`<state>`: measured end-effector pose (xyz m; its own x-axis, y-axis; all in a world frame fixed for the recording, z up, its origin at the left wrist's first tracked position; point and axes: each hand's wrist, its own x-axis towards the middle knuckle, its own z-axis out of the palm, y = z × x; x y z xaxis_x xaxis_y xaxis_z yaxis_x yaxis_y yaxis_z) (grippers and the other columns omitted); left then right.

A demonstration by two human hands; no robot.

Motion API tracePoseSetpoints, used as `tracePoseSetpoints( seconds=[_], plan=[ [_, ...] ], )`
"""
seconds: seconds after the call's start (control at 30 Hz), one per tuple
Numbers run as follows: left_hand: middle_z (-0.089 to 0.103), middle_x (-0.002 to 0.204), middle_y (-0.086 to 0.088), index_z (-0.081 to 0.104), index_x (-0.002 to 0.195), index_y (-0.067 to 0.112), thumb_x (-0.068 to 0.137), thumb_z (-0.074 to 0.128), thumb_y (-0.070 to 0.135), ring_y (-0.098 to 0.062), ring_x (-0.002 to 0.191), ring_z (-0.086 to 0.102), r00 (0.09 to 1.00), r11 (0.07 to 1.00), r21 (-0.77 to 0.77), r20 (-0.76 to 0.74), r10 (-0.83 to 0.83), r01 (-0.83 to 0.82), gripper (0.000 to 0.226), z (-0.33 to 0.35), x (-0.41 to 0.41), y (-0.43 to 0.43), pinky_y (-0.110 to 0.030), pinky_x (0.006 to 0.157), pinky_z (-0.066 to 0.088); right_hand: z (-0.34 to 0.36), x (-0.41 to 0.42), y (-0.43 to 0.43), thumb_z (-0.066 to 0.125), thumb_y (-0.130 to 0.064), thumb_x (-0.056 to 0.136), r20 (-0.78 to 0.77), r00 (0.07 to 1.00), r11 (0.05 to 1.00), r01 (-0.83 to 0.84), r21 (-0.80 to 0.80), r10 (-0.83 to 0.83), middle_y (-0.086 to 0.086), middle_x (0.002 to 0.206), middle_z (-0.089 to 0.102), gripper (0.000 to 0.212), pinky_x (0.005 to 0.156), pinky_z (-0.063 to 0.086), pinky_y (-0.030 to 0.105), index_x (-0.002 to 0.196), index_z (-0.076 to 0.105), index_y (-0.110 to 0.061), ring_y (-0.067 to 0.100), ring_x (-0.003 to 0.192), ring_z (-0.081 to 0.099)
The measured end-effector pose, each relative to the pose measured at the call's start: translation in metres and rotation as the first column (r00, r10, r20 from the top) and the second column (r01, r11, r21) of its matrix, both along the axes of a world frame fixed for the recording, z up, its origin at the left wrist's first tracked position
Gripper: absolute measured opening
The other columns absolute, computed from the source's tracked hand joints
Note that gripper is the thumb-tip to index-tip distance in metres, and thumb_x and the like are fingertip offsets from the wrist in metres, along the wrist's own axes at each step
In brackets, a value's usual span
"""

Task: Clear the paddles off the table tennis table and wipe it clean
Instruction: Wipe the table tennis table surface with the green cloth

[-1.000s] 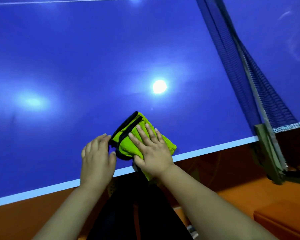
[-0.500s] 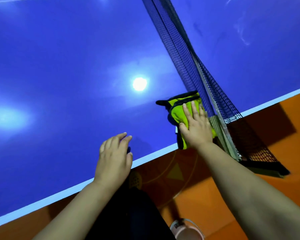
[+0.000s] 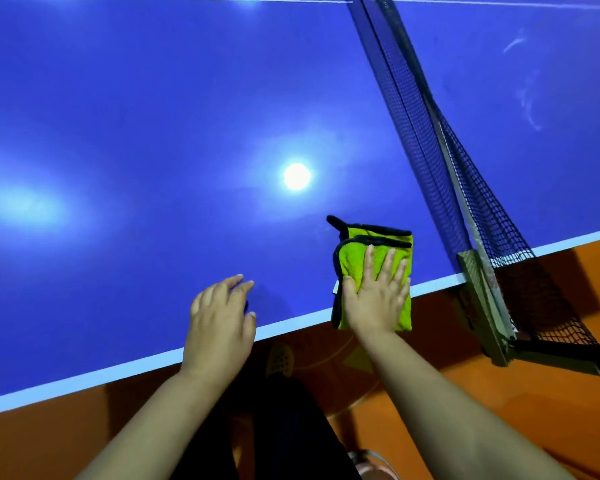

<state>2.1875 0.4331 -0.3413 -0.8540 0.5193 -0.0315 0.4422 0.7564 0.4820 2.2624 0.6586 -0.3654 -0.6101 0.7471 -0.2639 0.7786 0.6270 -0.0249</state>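
Note:
A folded green cloth with black trim [image 3: 361,251] lies on the blue table tennis table [image 3: 153,133] at its near white edge, partly hanging over it. My right hand [image 3: 378,292] presses flat on the cloth with straight fingers. My left hand [image 3: 220,320] rests on the table edge to the left, fingers loosely bent and holding nothing. No paddles are in view.
The dark net [image 3: 440,140] runs from the far side to its clamp post [image 3: 482,299] at the near edge, just right of the cloth. Faint smear marks [image 3: 530,102] show on the table half beyond the net. Orange floor [image 3: 499,393] lies below.
My right hand slid the cloth to the right along the near edge towards the net, then back a little from the clamp. My left hand let go of the cloth and stayed at the edge.

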Motion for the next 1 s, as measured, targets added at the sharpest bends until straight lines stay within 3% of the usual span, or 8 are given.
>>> tracePoseSetpoints(
  seconds=[0.1, 0.37, 0.67, 0.83, 1.0],
  plan=[
    [0.059, 0.12, -0.01, 0.062, 0.115, 0.009, 0.073, 0.069, 0.009, -0.031, 0.109, 0.054, 0.998, 0.999, 0.011, 0.031, 0.052, -0.052, 0.043, -0.002, -0.005, -0.05, -0.049, 0.094, 0.04, 0.0, -0.017, -0.06, 0.039, -0.049, 0.096, 0.008, 0.998, 0.998, -0.063, -0.006, 0.063, 0.011, 0.161, -0.01, 0.075, 0.117, -0.007, 0.049, 0.153, -0.005, -0.031, 0.032, 0.147, -0.014],
    [0.061, 0.117, -0.009, 0.064, 0.111, 0.01, 0.069, 0.057, 0.018, -0.032, 0.104, 0.058, 0.978, 0.979, 0.007, 0.045, 0.205, -0.205, 0.043, 0.0, -0.012, -0.23, -0.047, 0.09, 0.044, 0.001, -0.056, -0.227, 0.035, -0.05, 0.097, 0.034, 0.987, 0.987, -0.158, -0.026, 0.159, 0.012, 0.161, -0.012, 0.073, 0.117, -0.008, 0.049, 0.152, -0.009, -0.03, 0.033, 0.147, -0.015],
    [0.059, 0.12, -0.01, 0.063, 0.113, 0.01, 0.071, 0.074, 0.006, -0.032, 0.11, 0.054, 0.918, 0.92, -0.05, 0.065, 0.39, -0.388, 0.044, 0.008, -0.034, -0.407, -0.049, 0.093, 0.04, 0.002, -0.111, -0.408, 0.031, -0.053, 0.097, 0.042, 0.944, 0.944, -0.324, -0.058, 0.326, 0.014, 0.16, -0.016, 0.075, 0.117, -0.009, 0.05, 0.151, -0.014, -0.028, 0.035, 0.146, -0.02],
    [0.06, 0.119, -0.011, 0.064, 0.112, 0.008, 0.067, 0.076, 0.005, -0.034, 0.108, 0.056, 0.906, 0.913, -0.054, 0.114, 0.409, -0.405, 0.046, 0.002, -0.056, -0.426, -0.05, 0.091, 0.042, 0.003, -0.13, -0.438, 0.026, -0.064, 0.093, 0.101, 0.895, 0.9, -0.426, -0.091, 0.434, 0.012, 0.16, -0.018, 0.079, 0.116, -0.004, 0.053, 0.15, -0.017, -0.032, 0.035, 0.146, -0.02],
    [0.061, 0.119, -0.011, 0.064, 0.112, 0.008, 0.068, 0.077, 0.006, -0.034, 0.108, 0.057, 0.934, 0.938, -0.078, 0.1, 0.343, -0.337, 0.046, 0.0, -0.089, -0.428, -0.05, 0.092, 0.042, 0.001, -0.146, -0.413, 0.008, -0.08, 0.068, 0.094, 0.862, 0.867, -0.497, -0.042, 0.498, 0.005, 0.163, -0.007, 0.091, 0.115, -0.007, 0.056, 0.15, -0.005, -0.044, 0.033, 0.147, -0.015]
  ],
)
